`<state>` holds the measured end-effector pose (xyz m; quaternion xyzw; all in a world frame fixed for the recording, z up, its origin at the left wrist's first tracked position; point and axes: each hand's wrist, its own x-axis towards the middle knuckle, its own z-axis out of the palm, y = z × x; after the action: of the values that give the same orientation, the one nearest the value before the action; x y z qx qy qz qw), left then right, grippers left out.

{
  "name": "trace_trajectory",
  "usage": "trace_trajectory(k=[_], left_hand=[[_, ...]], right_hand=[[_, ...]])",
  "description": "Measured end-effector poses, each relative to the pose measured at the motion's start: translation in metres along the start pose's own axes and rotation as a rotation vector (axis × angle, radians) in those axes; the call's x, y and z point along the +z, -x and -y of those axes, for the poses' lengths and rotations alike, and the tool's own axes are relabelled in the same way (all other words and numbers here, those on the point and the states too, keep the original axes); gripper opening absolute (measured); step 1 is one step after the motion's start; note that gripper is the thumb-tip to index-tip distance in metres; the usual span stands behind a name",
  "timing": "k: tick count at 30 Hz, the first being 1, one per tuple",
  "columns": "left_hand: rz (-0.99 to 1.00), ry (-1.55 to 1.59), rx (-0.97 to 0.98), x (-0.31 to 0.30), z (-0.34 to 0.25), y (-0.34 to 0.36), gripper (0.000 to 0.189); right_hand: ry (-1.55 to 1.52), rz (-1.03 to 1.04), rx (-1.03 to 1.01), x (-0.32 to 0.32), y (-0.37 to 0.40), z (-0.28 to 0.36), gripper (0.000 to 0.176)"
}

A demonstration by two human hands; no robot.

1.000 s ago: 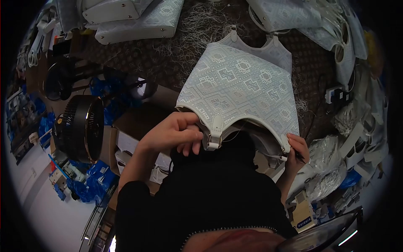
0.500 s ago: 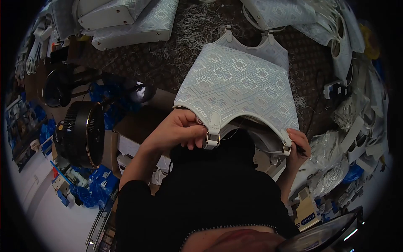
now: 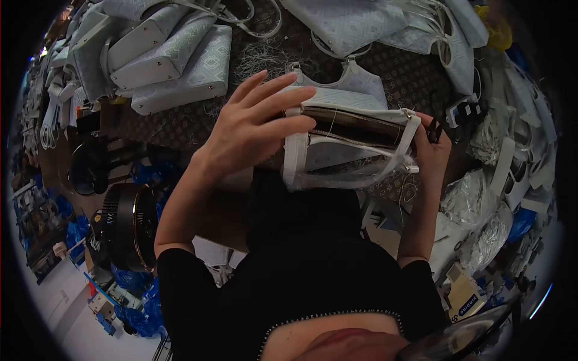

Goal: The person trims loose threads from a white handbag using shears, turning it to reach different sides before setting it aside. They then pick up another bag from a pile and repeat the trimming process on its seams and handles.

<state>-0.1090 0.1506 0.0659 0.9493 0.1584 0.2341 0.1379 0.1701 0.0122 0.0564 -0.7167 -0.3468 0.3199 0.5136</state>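
Tipped up since the earlier frame, the white bag point(image 3: 355, 127) shows its zipped mouth mid-frame. Right hand point(image 3: 432, 147) grasps its right corner; left hand point(image 3: 256, 123) spreads unclenched at the other end. Beyond, loose threads point(image 3: 265, 63) litter a brown patterned tabletop point(image 3: 415, 75); finished-looking bags point(image 3: 180, 75) heap upper left, black fan point(image 3: 129, 225) lower left.

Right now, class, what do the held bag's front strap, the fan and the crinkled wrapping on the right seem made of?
Front strap: smooth, evenly white, perhaps leather or imitation leather.
Fan: probably moulded plastic, mostly black; the gold glint on its rim could be metallic trim.
Crinkled wrapping: likely clear plastic film, given its shiny creases.
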Motion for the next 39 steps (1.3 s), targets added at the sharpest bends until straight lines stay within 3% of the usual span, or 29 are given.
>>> trace_trajectory(k=[2, 4, 5, 7, 8, 9, 11, 13, 16, 18, 20, 22, 23, 25, 27, 29, 31, 32, 34, 37, 38, 39], left_hand=[[-0.046, 0.339, -0.045, -0.003, 0.002, -0.019, 0.016], [-0.044, 0.969, -0.491, -0.006, 0.002, -0.034, 0.022], [-0.115, 1.158, -0.648, -0.006, 0.005, -0.041, 0.034], [-0.183, 1.342, -0.953, -0.012, 0.014, -0.066, 0.042], [-0.183, 1.115, -0.933, 0.015, 0.045, -0.058, 0.043], [-0.185, 1.107, -0.926, 0.012, 0.046, -0.062, 0.043], [-0.21, 1.477, -0.985, 0.01, 0.047, -0.067, 0.041], [-0.178, 1.485, -1.015, 0.009, 0.051, -0.068, 0.039], [-0.155, 1.516, -0.852, 0.011, 0.051, -0.062, 0.04], [-0.043, 0.918, -0.499, 0.01, 0.043, -0.05, 0.044], [0.054, 0.833, -0.531, 0.016, 0.044, -0.041, 0.045], [0.039, 0.912, -0.762, 0.018, 0.044, -0.038, 0.046], [0.038, 0.914, -0.764, 0.018, 0.044, -0.038, 0.046], [0.031, 1.036, -0.849, 0.01, 0.032, -0.044, 0.046], [0.068, 1.118, -0.939, 0.006, 0.03, -0.043, 0.044], [0.14, 1.207, -1.102, -0.003, 0.019, -0.046, 0.041], [0.147, 1.227, -1.053, -0.001, 0.007, -0.043, 0.042], [0.158, 1.271, -1.032, -0.001, 0.003, -0.041, 0.041], [0.187, 1.267, -1.051, 0.005, -0.001, -0.038, 0.043], [0.204, 1.32, -1.055, 0.009, -0.008, -0.038, 0.044], [0.208, 1.357, -1.055, 0.011, -0.008, -0.037, 0.044], [0.21, 1.393, -1.053, 0.012, -0.007, -0.037, 0.043]], right_hand=[[-0.065, 0.023, 0.021, -0.002, -0.01, -0.003, 0.015], [-0.098, 0.042, -0.05, -0.001, -0.018, -0.007, 0.016], [-0.101, 0.046, -0.061, 0.0, -0.021, -0.006, 0.017], [-0.126, 0.05, -0.027, -0.002, -0.03, -0.013, 0.02], [-0.09, 0.038, -0.091, -0.001, -0.031, -0.008, 0.021], [-0.055, 0.023, -0.153, -0.001, -0.029, -0.001, 0.022], [-0.147, 0.002, -0.092, 0.002, -0.025, 0.009, 0.025], [-0.257, -0.039, -0.103, 0.001, -0.027, 0.006, 0.027], [-0.231, -0.044, -0.168, 0.006, -0.035, -0.004, 0.028], [-0.247, -0.086, -0.182, 0.006, -0.041, -0.006, 0.029], [-0.261, -0.132, -0.191, 0.004, -0.04, -0.006, 0.031], [-0.457, -0.151, -0.221, 0.001, -0.036, 0.002, 0.025], [-0.455, -0.149, -0.219, 0.0, -0.034, 0.006, 0.025], [-0.548, 0.019, -0.391, -0.003, -0.022, 0.019, 0.017], [-0.512, 0.002, -0.41, 0.009, -0.001, 0.036, 0.014], [-0.175, -0.074, -0.458, 0.018, 0.016, 0.045, 0.017], [0.284, -0.019, -0.796, 0.018, 0.033, 0.066, 0.02], [0.149, -0.029, -0.816, 0.021, 0.043, 0.065, 0.021], [0.105, 0.176, -0.872, 0.026, 0.05, 0.077, 0.023], [-0.014, 0.317, -0.496, 0.06, 0.042, 0.057, 0.018], [-0.148, 0.307, -0.197, 0.072, 0.043, 0.038, 0.016], [-0.143, 0.308, -0.2, 0.078, 0.041, 0.025, 0.016]])
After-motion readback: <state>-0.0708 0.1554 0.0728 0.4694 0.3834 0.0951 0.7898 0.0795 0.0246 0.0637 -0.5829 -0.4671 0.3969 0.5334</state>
